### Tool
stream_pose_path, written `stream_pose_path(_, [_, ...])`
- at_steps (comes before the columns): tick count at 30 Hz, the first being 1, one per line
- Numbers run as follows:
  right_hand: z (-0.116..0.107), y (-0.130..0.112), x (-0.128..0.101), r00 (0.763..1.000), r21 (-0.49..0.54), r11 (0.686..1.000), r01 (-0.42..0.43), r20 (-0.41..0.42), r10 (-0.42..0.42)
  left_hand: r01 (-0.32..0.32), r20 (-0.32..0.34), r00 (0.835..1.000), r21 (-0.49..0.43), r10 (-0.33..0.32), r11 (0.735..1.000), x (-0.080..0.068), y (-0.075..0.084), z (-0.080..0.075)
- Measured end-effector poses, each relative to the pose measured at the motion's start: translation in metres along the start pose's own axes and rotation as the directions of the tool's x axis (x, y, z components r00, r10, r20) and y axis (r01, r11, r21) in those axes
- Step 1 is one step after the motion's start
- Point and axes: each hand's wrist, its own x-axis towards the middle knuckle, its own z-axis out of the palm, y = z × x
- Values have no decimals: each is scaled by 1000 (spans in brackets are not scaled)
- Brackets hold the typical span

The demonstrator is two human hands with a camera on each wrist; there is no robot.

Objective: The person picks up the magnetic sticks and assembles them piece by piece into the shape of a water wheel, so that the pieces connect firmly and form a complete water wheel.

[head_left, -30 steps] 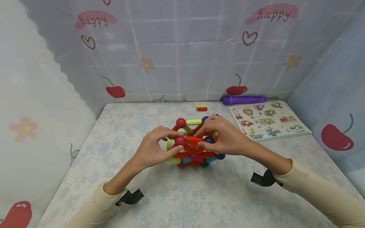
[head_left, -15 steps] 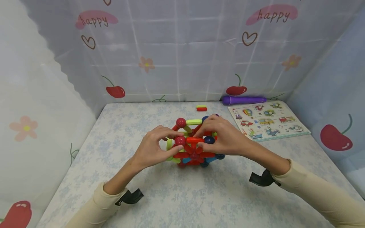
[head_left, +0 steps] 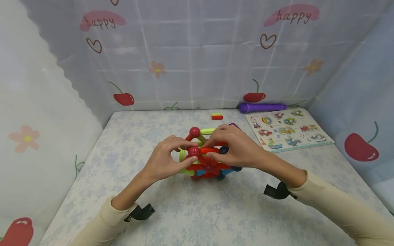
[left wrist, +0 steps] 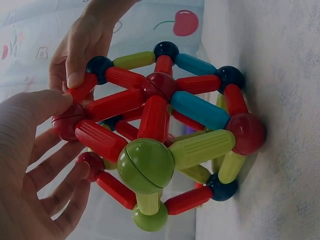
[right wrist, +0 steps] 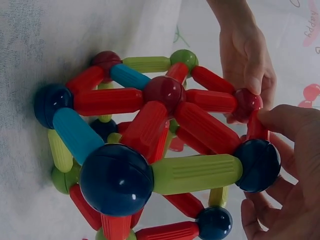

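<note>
Between the two hands, a frame of magnetic rods and balls in red, blue and yellow-green (right wrist: 196, 173) stands on the table. My left hand (head_left: 164, 159) pinches a red ball (head_left: 194, 151) at the frame's top edge between thumb and fingers. In the left wrist view its lower fingers reach a second red ball (left wrist: 91, 165). My right hand (head_left: 237, 145) pinches a short red rod (head_left: 210, 150), which bridges that first red ball and a dark blue ball (right wrist: 258, 165). In the right wrist view the thumb lies on the rod, and other fingers are partly hidden behind the frame.
Two loose rods (head_left: 217, 116), one yellow-green and one red, lie behind the frame. A purple toy microphone (head_left: 263, 108) rests along the back curtain. A picture puzzle board (head_left: 280, 139) lies at the back right. A purple piece (head_left: 234, 125) shows behind the right hand.
My right hand has slid slightly left along the red rod, its fingertips now closer to the red ball. The left hand has kept its place.
</note>
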Motion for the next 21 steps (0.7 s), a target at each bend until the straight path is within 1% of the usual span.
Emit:
stream_pose_path(5, [5, 2, 2, 1000, 12, 1000, -13, 8, 13, 5, -3, 1000, 6, -5, 1000, -1, 0, -1])
stream_pose_path(9, [8, 4, 2, 1000, 8, 1000, -9, -7, 9, 13, 0, 1000, 8, -13, 1000, -1, 0, -1])
stream_pose_path(16, [8, 9, 3, 999, -1, 1000, 27, -27, -27, 11, 1, 1000, -4, -11, 1000, -1, -1, -2])
stream_pose_path(19, [1, 16, 4, 997, 18, 999, 44, -71, -43, 8, 6, 1000, -10, -7, 1000, -1, -2, -2])
stream_pose_path(21, [-10, 29, 8, 993, 22, 999, 27, -114, -25, 6, 9, 1000, -12, -6, 1000, 0, -2, -1])
